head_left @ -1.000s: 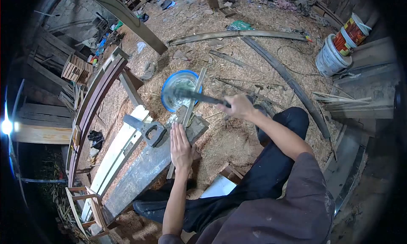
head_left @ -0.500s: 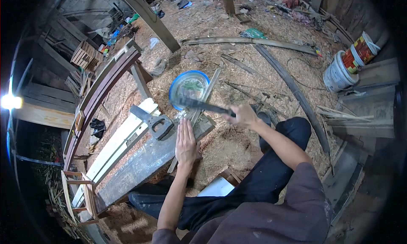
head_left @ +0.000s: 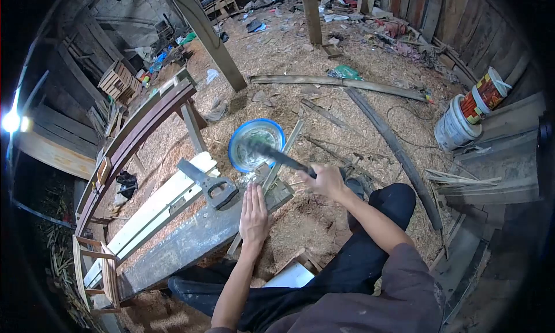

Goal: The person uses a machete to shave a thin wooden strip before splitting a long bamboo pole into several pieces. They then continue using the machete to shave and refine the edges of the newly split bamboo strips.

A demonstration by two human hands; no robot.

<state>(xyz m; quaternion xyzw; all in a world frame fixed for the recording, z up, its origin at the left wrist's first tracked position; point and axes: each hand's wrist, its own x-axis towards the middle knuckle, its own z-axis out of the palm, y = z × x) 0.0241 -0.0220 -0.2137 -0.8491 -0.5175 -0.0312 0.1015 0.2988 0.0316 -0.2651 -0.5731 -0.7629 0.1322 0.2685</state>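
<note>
My left hand [head_left: 253, 218] lies flat, its fingers stretched out side by side, at the end of a grey plank [head_left: 191, 243] beside a thin wooden strip [head_left: 283, 153]. My right hand [head_left: 325, 181] is wrapped round the handle of a long dark tool [head_left: 279, 157], whose far end is smeared by motion over a blue-rimmed basin [head_left: 232, 150]. What kind of tool it is cannot be made out. A handsaw [head_left: 209, 184] rests left of my left hand, across the white boards [head_left: 147, 223] and the grey plank.
Curved wooden frames [head_left: 136, 130] stand at the left. Long curved strips [head_left: 399, 153] lie on the shavings-covered floor. Stacked buckets [head_left: 457, 124] stand at the right, and a post [head_left: 214, 43] rises beyond the basin. A white-topped box [head_left: 291, 275] sits near my legs.
The camera view has tilted up, showing more of the far floor and wall. My right hand still swings the dark tool over the basin; my left hand stays on the plank.
</note>
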